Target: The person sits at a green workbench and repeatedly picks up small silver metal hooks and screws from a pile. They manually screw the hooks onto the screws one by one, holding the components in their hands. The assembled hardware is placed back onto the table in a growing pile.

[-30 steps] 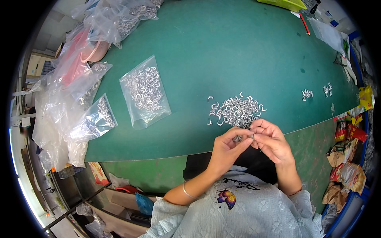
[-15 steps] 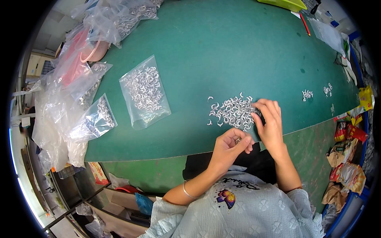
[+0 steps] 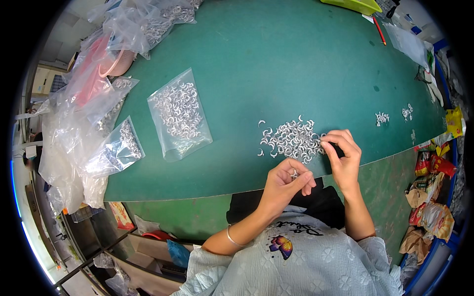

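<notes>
A loose pile of small silvery crescent-shaped pieces lies on the green tabletop in front of me. My left hand is curled at the table's near edge, just below the pile, closed around a few of the silvery pieces. At the pile's right side, my right hand pinches one such crescent piece between thumb and fingertips. Left of the pile lies a flat clear plastic bag filled with the same kind of pieces.
Two small clusters of pieces sit to the right. More clear bags and a pink basket crowd the left side. A red pencil and a yellow-green tray are at the far right. Snack packets hang beyond the right edge.
My right hand has drawn slightly right, off the pile, and its fingers have come together on a piece. My left hand stays nearly in place.
</notes>
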`<act>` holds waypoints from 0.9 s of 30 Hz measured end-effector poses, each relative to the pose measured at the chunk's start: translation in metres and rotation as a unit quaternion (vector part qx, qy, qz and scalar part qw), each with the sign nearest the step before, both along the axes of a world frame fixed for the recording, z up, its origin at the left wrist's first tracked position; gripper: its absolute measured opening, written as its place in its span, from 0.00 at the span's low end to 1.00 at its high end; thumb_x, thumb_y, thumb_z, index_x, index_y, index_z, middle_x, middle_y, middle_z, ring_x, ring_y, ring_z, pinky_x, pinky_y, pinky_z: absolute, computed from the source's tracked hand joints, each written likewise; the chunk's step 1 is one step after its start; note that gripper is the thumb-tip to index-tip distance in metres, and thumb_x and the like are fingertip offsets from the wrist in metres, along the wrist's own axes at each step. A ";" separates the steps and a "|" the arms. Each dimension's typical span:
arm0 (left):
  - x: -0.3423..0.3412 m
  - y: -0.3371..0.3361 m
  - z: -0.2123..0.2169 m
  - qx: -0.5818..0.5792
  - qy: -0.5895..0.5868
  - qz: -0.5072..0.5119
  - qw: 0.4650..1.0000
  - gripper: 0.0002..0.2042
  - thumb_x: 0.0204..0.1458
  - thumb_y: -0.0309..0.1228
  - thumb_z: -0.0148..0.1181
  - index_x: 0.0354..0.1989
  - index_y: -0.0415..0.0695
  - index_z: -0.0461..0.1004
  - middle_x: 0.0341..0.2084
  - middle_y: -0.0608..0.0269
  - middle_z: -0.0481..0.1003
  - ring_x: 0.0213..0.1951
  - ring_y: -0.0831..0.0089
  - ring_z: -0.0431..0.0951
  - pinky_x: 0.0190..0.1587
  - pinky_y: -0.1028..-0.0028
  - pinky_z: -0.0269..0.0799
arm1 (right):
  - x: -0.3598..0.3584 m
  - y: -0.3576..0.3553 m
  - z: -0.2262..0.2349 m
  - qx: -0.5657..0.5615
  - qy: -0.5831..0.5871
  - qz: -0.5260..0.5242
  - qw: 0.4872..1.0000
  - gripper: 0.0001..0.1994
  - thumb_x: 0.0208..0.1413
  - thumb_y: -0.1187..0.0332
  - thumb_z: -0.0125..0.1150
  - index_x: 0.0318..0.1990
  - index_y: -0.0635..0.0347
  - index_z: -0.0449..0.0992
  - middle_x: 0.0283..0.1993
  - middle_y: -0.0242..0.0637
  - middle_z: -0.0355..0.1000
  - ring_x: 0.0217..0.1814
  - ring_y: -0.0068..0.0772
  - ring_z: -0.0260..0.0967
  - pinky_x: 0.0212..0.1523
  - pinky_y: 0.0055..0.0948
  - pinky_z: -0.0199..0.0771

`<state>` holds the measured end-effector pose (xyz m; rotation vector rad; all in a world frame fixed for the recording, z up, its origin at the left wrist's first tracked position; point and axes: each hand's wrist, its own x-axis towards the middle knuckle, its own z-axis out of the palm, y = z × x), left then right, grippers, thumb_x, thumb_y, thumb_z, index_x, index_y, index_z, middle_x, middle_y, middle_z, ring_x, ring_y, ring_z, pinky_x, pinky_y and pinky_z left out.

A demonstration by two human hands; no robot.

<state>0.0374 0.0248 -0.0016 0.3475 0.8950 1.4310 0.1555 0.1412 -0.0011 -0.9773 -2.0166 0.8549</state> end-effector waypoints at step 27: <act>0.007 0.007 0.002 -0.029 0.143 0.085 0.986 0.07 0.47 0.20 0.57 0.36 0.38 0.69 0.28 0.70 0.70 0.23 0.89 0.64 0.23 0.88 0.58 | 0.008 -0.028 0.007 -0.373 0.166 0.085 0.909 0.03 0.49 0.80 0.57 0.32 0.67 0.75 0.27 0.29 0.70 0.27 0.11 0.61 0.26 0.12 0.59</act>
